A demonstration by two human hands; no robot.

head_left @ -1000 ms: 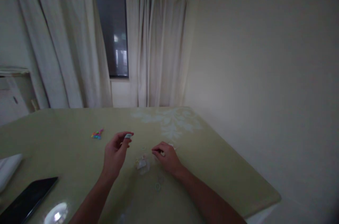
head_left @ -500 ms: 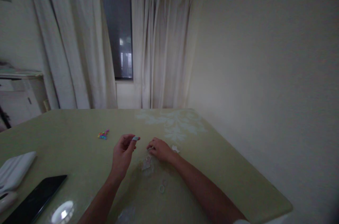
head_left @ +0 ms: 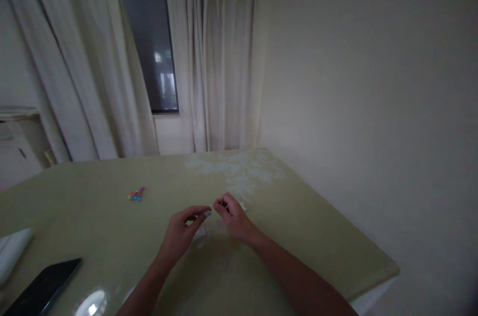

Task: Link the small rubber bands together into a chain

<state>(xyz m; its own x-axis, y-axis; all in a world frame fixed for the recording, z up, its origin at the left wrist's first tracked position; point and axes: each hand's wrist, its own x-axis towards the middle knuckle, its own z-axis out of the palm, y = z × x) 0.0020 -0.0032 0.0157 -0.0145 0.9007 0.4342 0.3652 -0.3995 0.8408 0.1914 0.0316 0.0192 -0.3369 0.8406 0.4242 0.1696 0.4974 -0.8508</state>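
Observation:
Between the thumb and forefinger of my left hand (head_left: pixel 181 230) is a small pale piece (head_left: pixel 207 213), too small to name. My right hand (head_left: pixel 232 215) is close beside it with its fingertips pinched together; whatever they hold, if anything, does not show clearly. The two sets of fingertips are a short gap apart above the table. Beneath and behind my left fingers lies a crumpled clear plastic scrap (head_left: pixel 200 234), partly hidden. A small white piece (head_left: pixel 243 206) rests just past my right wrist.
Small bright multicoloured pieces (head_left: pixel 136 194) lie in a pile at the left of the greenish table (head_left: pixel 298 236). A black phone-like slab (head_left: pixel 43 288) and a white object (head_left: pixel 14 251) are at the near left. A wall (head_left: pixel 354 107) borders the right side.
My left hand has moved right, bringing the pale piece near my right fingertips. My right hand has lifted from the tabletop into a pinch. The view has shifted slightly to the right.

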